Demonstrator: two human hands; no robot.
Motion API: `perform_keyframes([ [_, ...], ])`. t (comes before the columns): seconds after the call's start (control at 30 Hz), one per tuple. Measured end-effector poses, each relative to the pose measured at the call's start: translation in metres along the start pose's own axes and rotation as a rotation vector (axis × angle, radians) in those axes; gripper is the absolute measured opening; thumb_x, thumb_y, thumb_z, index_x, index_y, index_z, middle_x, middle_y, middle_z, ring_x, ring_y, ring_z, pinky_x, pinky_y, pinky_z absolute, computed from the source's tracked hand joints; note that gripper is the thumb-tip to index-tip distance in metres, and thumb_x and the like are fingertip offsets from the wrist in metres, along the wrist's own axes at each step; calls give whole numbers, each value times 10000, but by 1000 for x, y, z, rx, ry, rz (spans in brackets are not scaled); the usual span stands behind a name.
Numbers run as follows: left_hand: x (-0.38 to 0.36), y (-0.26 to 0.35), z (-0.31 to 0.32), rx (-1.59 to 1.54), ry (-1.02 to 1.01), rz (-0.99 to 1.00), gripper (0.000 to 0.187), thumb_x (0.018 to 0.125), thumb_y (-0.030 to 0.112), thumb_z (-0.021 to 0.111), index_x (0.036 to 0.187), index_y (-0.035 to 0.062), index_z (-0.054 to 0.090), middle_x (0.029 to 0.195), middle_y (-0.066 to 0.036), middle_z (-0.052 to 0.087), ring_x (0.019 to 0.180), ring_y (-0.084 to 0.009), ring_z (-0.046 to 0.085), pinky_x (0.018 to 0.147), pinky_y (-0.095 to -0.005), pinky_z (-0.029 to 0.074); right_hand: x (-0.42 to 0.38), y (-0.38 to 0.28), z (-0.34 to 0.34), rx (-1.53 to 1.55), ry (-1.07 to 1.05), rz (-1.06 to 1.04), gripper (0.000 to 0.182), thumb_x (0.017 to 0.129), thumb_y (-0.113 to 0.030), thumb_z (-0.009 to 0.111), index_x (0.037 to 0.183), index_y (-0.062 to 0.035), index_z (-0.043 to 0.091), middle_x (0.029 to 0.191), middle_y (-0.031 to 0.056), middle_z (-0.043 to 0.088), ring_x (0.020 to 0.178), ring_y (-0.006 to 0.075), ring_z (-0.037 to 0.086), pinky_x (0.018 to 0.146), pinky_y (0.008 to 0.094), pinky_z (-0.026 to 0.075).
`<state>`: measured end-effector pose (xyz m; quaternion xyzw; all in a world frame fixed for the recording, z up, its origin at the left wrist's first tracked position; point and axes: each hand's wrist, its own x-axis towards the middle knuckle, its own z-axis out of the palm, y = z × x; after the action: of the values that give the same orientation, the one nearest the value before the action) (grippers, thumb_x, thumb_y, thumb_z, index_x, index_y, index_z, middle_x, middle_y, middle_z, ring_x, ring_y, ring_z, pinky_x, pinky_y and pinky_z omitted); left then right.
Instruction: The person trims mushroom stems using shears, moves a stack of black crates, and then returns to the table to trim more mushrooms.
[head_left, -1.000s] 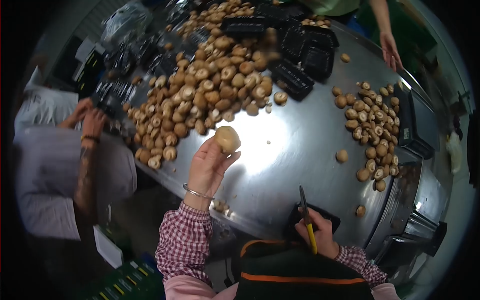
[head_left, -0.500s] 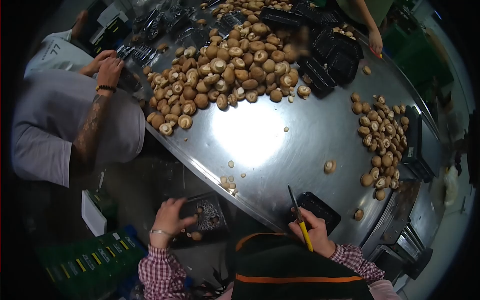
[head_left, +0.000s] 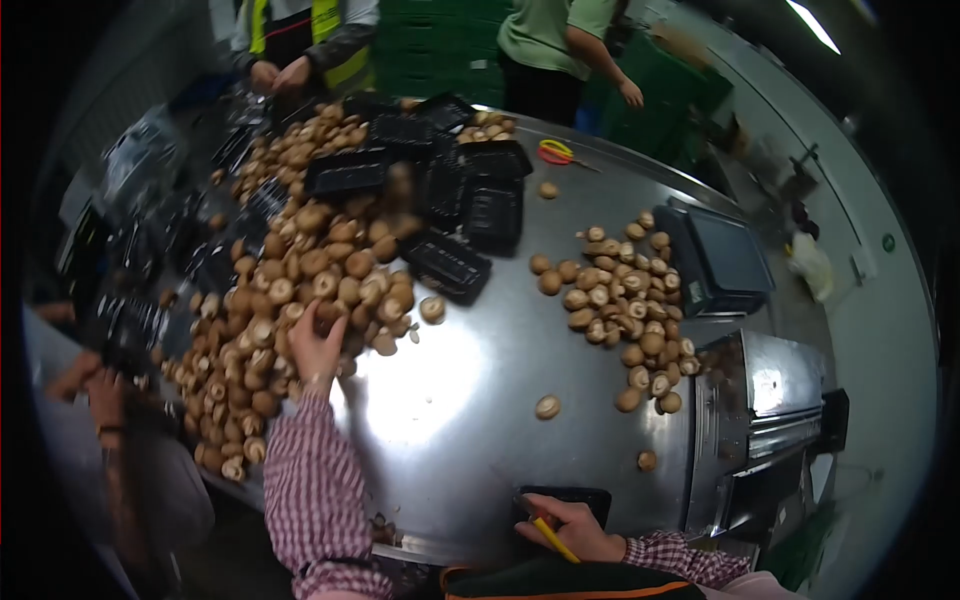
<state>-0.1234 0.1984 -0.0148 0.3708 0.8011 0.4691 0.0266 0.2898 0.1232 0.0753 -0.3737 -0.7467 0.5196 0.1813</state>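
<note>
My left hand (head_left: 316, 343) reaches out over the steel table (head_left: 470, 400) into the big heap of brown mushrooms (head_left: 285, 300), fingers curled among the caps; whether it grips one is hidden. My right hand (head_left: 573, 530) stays at the near table edge, closed around a knife with a yellow handle (head_left: 553, 537), resting against a black tray (head_left: 562, 497). A smaller group of mushrooms (head_left: 625, 305) lies to the right, with a single one (head_left: 547, 406) apart from it.
Empty black trays (head_left: 455, 215) are stacked at the back of the heap. A scale (head_left: 720, 260) and a metal machine (head_left: 770, 400) stand at the right. Red scissors (head_left: 556, 152) lie at the far edge. Other people work at the far side and left.
My left hand, which held up a mushroom and then dropped below the table edge, now reaches into the big heap. My head has turned, shifting the view. The right hand stays put.
</note>
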Motion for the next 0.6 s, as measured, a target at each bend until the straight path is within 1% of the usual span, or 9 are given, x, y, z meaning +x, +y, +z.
perform_keyframes([
  [0.03, -11, 3, -1, -135, -17, -46, 493, 713, 196, 747, 1131, 14, 559, 997, -124, 608, 842, -269, 589, 780, -350, 473, 5, -1, -4, 19, 6, -48, 458, 763, -164, 755, 1139, 19, 567, 719, 93, 599, 600, 100, 549, 568, 231, 485],
  [0.07, -30, 35, -16, -374, -117, -113, 494, 743, 186, 727, 1163, 30, 520, 1022, -86, 582, 831, -232, 588, 735, -330, 499, 7, 5, -7, 29, 5, -39, 458, 763, -164, 755, 1139, 19, 567, 719, 93, 599, 600, 100, 549, 568, 231, 485],
  [0.13, -74, 63, -31, -803, -268, -362, 413, 796, 132, 671, 1161, 37, 502, 1003, -75, 576, 819, -185, 583, 676, -302, 516, 5, 21, -4, -28, 7, -78, 467, 774, -151, 742, 1160, 28, 551, 711, 71, 587, 579, 81, 524, 535, 225, 460],
  [0.2, -116, 81, -62, -1210, -480, -558, 382, 845, 163, 652, 1163, 33, 485, 1016, -89, 580, 784, -164, 576, 632, -289, 511, 8, 20, -1, 7, 5, -81, 455, 778, -126, 734, 1163, 33, 551, 696, 31, 564, 570, 49, 483, 503, 208, 422],
  [0.27, -145, 113, -89, -1197, -498, -481, 556, 765, 471, 666, 1101, 64, 492, 912, -8, 546, 694, -116, 510, 544, -216, 448, 6, 18, 5, 115, -37, -6, 440, 777, -104, 730, 1161, 23, 557, 685, -5, 524, 564, 29, 441, 488, 190, 389],
  [0.33, -166, 128, -114, -1192, -481, -540, 615, 732, 530, 647, 1098, 65, 480, 897, -4, 542, 670, -108, 503, 512, -209, 449, 1, 15, 10, 107, -75, -38, 431, 781, -93, 725, 1163, 16, 558, 689, -20, 491, 564, 22, 414, 484, 180, 364],
  [0.4, -185, 131, -132, -1174, -423, -570, 633, 717, 537, 652, 1100, 68, 468, 908, -11, 549, 655, -104, 505, 502, -210, 453, -7, 17, 15, 75, -115, -93, 430, 788, -100, 720, 1169, 9, 554, 682, -19, 483, 565, 25, 414, 491, 178, 356],
  [0.47, -203, 133, -146, -1196, -370, -508, 629, 711, 516, 666, 1103, 69, 462, 923, -19, 557, 663, -105, 518, 497, -206, 456, -15, 15, 19, 98, -159, -73, 425, 790, -102, 719, 1166, 9, 556, 672, -17, 486, 568, 27, 422, 497, 176, 356],
  [0.6, -236, 126, -170, -1159, -302, -513, 545, 761, 413, 701, 1101, 66, 455, 962, -57, 579, 740, -130, 576, 570, -259, 491, -27, 12, 25, 89, -238, -93, 412, 784, -87, 718, 1150, 16, 557, 665, -2, 492, 576, 34, 431, 514, 179, 368],
])
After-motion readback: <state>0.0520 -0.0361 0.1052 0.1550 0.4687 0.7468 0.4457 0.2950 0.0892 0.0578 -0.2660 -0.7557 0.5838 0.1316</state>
